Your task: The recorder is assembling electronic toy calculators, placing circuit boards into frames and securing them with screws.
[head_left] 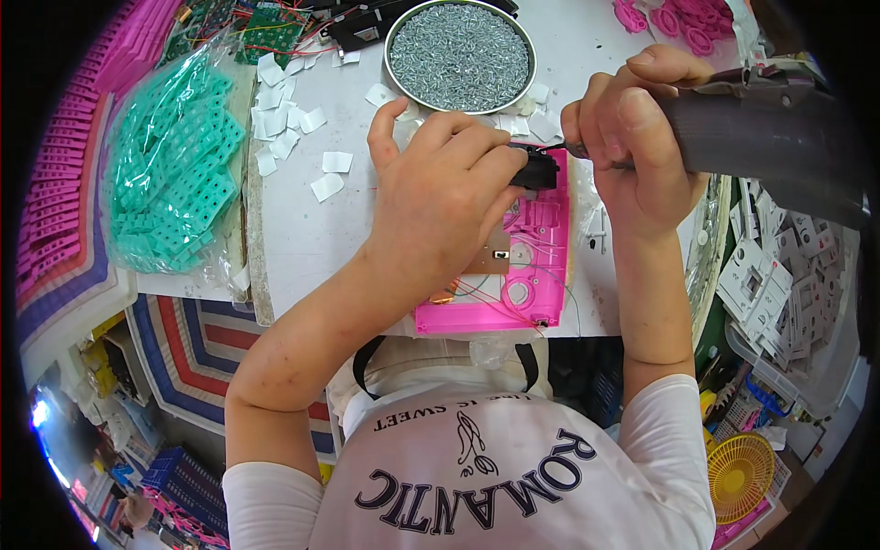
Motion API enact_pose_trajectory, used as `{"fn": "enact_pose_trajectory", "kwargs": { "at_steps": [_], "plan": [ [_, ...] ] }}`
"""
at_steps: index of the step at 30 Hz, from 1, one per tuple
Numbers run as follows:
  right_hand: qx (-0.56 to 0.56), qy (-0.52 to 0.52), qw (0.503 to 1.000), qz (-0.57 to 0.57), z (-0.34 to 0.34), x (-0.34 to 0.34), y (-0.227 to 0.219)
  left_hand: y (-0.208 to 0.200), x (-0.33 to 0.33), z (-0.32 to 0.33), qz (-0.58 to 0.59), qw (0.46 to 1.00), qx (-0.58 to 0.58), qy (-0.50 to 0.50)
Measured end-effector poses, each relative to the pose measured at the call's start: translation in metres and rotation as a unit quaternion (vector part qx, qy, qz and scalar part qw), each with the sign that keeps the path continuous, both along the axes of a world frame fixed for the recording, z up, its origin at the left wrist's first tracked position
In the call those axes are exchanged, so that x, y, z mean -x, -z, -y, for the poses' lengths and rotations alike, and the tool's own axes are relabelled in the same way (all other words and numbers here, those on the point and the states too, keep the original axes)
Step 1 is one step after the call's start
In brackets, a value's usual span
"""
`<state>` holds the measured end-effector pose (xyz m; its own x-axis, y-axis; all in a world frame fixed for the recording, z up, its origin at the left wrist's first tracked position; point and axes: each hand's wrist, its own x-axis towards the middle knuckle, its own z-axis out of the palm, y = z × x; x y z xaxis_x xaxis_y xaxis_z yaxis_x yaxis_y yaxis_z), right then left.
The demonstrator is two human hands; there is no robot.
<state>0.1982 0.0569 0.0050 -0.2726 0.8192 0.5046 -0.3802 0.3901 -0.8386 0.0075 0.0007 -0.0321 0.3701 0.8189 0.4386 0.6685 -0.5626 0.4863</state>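
A bright pink plastic casing [532, 312] lies at the table's near edge, with a brown circuit board [492, 259] and thin wires inside. My left hand [440, 192] reaches over its left side. Thumb and fingertips close on a black plastic part [537, 171] at the casing's far end. My right hand [642, 151] is wrapped around a dark grey electric screwdriver [761, 137] held sideways, its thin tip pointing left to the black part. Whether the tip touches a screw is hidden. My left hand covers part of the casing.
A round metal dish of small screws [458, 57] stands beyond my hands. White paper-like pieces [280, 119] lie scattered left of it. Further left are a clear bag of teal plastic parts [174, 165] and stacked pink pieces [69, 156]. A bin of white panels [779, 284] stands right.
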Motion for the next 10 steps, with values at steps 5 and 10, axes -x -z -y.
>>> {"fn": "enact_pose_trajectory", "kwargs": {
  "at_steps": [5,10],
  "plan": [
    [0.005,0.0,1.0,0.0,0.0004,0.0058,0.0032,0.0016,-0.0018,-0.0013,0.014,1.0,-0.023,-0.004],
    [0.005,-0.004,0.998,0.064,-0.0059,0.0033,0.0046,-0.0021,-0.0007,-0.0052,-0.001,1.0,-0.018,0.01]
  ]
}}
